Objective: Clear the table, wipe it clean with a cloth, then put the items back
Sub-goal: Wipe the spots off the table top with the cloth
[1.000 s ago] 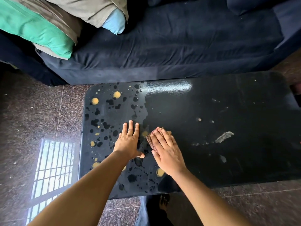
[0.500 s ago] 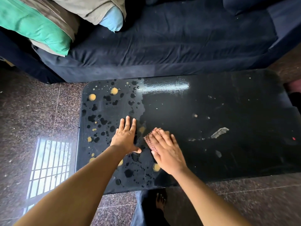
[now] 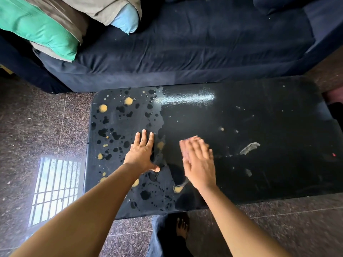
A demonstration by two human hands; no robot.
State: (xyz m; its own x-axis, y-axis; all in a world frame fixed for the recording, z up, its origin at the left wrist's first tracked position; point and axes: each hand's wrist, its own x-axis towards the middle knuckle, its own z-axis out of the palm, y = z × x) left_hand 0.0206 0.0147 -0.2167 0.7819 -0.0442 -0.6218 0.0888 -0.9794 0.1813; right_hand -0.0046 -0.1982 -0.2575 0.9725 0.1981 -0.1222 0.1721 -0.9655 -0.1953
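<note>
A glossy black low table fills the middle of the view. Its left part is speckled with dark drops and yellow spots; its right part looks smeared and shiny. My left hand lies flat on the tabletop, fingers spread, holding nothing. My right hand is blurred and presses a small reddish checked cloth against the table, just right of the left hand. Only the cloth's far edge shows past the fingers.
A dark blue sofa stands along the table's far edge, with green, grey and light blue cushions piled at its left end. A pale scuff marks the table's right part. Speckled stone floor surrounds the table; my foot shows below the near edge.
My right hand has slid the cloth to the right across the table, away from the left hand, leaving a wiped streak. The left hand has stayed planted.
</note>
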